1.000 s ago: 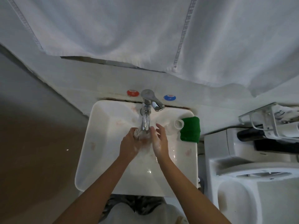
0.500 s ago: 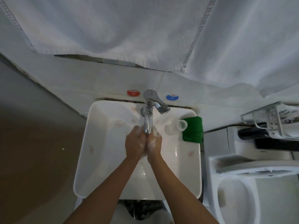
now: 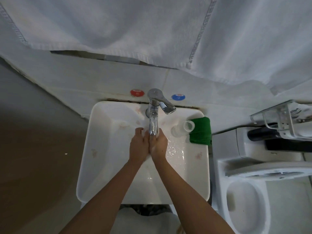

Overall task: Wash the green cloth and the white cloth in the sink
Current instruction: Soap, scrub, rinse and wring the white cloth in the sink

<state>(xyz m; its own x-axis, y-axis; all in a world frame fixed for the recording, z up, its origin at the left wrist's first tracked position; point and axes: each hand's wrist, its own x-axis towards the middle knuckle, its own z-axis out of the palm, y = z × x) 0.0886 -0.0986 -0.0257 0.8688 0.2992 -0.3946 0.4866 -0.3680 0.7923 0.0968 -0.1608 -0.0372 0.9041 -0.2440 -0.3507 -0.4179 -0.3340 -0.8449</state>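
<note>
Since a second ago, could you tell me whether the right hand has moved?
Yes. The right hand has closed leftward under the faucet spout and now presses against the left hand; earlier a gap separated them.

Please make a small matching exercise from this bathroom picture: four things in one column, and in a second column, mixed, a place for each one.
Things:
1. green cloth
2. clear cup
3. red dot
4. blue dot

Places:
A. wall, left of the tap
B. wall, right of the tap
C. far right corner of the sink rim
D. on the rim, just left of the green cloth

Pairs: 1-C, 2-D, 3-A, 4-B
</note>
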